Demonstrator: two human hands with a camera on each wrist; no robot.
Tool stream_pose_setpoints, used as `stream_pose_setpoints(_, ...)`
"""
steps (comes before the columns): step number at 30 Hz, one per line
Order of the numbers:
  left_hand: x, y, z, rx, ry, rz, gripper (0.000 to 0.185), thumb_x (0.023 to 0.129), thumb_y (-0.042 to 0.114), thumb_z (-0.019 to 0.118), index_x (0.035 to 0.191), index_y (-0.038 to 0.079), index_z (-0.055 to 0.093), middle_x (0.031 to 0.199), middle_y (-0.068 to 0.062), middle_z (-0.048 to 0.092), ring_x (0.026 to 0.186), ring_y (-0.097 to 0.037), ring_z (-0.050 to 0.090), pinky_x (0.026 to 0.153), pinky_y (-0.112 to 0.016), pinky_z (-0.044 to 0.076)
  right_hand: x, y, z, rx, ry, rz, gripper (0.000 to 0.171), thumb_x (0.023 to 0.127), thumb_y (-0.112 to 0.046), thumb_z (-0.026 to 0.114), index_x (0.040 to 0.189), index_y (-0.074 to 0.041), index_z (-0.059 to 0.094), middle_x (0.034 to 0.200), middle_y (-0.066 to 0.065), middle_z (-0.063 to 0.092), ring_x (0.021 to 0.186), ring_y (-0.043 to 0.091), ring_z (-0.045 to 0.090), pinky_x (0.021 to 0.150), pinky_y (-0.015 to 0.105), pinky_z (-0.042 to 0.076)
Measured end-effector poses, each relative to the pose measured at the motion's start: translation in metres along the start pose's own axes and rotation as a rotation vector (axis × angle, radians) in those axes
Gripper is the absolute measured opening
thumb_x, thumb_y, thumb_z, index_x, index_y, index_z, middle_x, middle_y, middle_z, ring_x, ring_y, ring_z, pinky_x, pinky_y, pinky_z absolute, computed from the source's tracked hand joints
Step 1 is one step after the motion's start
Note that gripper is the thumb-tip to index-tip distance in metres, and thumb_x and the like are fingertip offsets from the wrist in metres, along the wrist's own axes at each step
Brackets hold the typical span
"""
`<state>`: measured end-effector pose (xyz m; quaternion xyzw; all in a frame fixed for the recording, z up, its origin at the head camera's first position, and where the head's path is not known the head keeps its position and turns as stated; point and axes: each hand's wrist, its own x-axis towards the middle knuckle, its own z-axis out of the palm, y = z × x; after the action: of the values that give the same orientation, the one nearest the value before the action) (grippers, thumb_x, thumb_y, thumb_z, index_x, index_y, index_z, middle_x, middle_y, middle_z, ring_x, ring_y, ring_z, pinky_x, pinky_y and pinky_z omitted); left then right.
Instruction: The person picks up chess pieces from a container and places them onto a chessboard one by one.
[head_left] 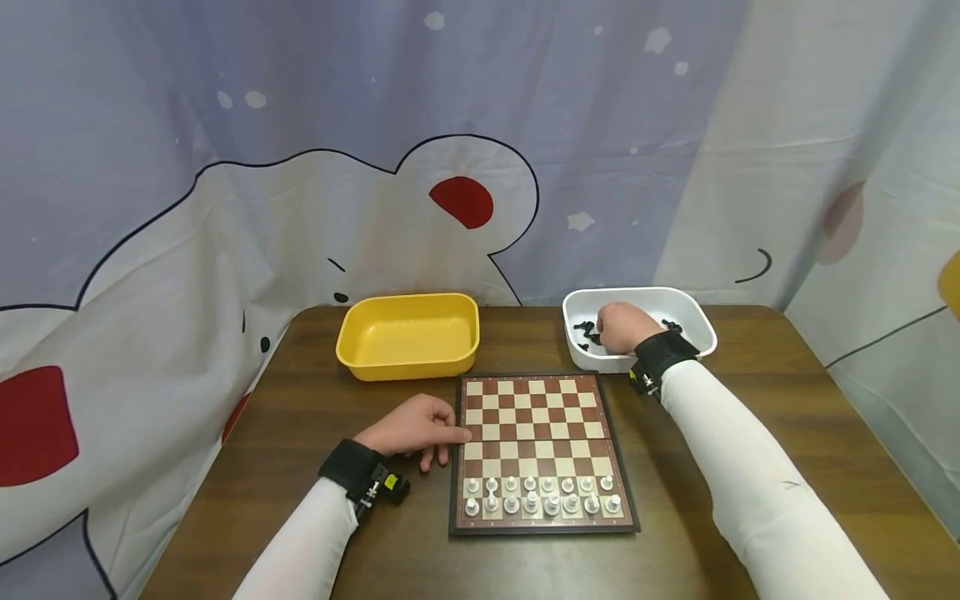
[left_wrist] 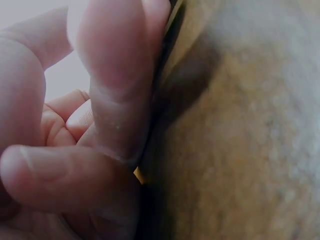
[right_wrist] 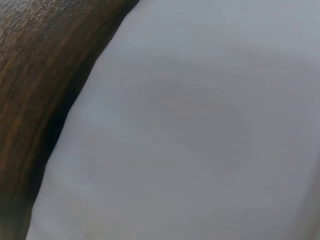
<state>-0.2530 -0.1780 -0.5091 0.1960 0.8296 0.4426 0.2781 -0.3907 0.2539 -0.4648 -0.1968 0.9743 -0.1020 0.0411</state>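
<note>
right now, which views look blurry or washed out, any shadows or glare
Head view: fairly clear, chessboard squares readable, faint sheen on the near tabletop. Left wrist view: left hand in soft close-up, background washed pale at upper left, dark shadow across blurry wood. Right wrist view: mostly a blurred, featureless pale surface, no hand visible.

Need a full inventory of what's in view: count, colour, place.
chessboard: 1, brown and cream, on table
white pieces: 16, white, board's two near rows
black pieces: several, partly hidden, black, in white bin
white bin: 1, white, far right
yellow bin: 1, yellow, far left
table: 1, brown, under everything
curtain: count unclear, lilac and white, behind
wrist straps: 2, black, both wrists
sleeves: 2, white, both arms
left hand: 1, bare, board's left edge
right hand: 1, bare, in white bin
</note>
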Motion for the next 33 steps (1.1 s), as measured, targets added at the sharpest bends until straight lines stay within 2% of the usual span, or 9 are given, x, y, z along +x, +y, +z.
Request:
stream_pose_setpoints(3,0.001,0.000,0.001,-0.002,0.000,0.000,0.045,0.102,0.051,0.082,0.088,0.009,0.073,0.074,-0.011,0.077,0.047,-0.018,0.065,0.048,-0.026,0.049,0.005,0.005,0.004,-0.020,-0.013,0.010,0.027,0.079,0.002,0.060,0.060,-0.017,0.055,0.064,0.001,0.053,0.066,0.025,0.049,0.070,0.045,0.047)
stream_pose_setpoints(10,0.001,0.003,0.001,0.019,0.007,-0.017,0.045,0.101,0.052,0.082,0.088,0.010,0.074,0.074,-0.010,0.077,0.048,-0.018,0.066,0.046,-0.025,0.043,0.015,0.018,0.014,-0.092,0.009,0.040,0.025,0.081,-0.001,0.064,0.062,-0.016,0.058,0.070,0.006,0.061,0.068,0.027,0.056,0.074,0.052,0.056)
stream_pose_setpoints(16,0.000,0.002,0.001,0.030,0.012,-0.024,0.046,0.101,0.054,0.081,0.088,0.011,0.073,0.074,-0.009,0.077,0.048,-0.018,0.067,0.045,-0.025,0.041,0.007,0.009,0.010,-0.102,0.045,0.019,0.021,0.085,0.000,0.061,0.066,-0.010,0.062,0.073,0.010,0.066,0.072,0.032,0.063,0.082,0.058,0.059)
stream_pose_setpoints(19,0.000,0.002,0.001,0.028,0.014,-0.023,0.047,0.101,0.054,0.081,0.087,0.011,0.073,0.073,-0.009,0.077,0.048,-0.018,0.067,0.045,-0.025,0.040,0.003,0.005,0.008,-0.111,0.056,0.018,0.021,0.086,0.001,0.060,0.068,-0.010,0.061,0.072,0.009,0.064,0.072,0.032,0.062,0.084,0.058,0.058)
stream_pose_setpoints(26,-0.001,0.002,0.001,0.019,0.011,-0.022,0.046,0.101,0.054,0.081,0.087,0.010,0.073,0.073,-0.009,0.077,0.048,-0.018,0.067,0.044,-0.025,0.041,-0.006,0.002,0.002,-0.047,0.126,-0.005,0.019,0.083,0.001,0.066,0.068,-0.010,0.061,0.068,0.005,0.062,0.069,0.030,0.060,0.082,0.060,0.056)
stream_pose_setpoints(33,-0.001,0.002,0.001,0.026,0.012,-0.022,0.046,0.101,0.054,0.081,0.088,0.011,0.073,0.073,-0.009,0.077,0.049,-0.018,0.068,0.045,-0.025,0.041,-0.017,-0.006,-0.007,0.022,0.194,0.058,0.010,0.093,-0.002,0.076,0.084,-0.001,0.072,0.082,0.011,0.073,0.081,0.035,0.069,0.084,0.056,0.057)
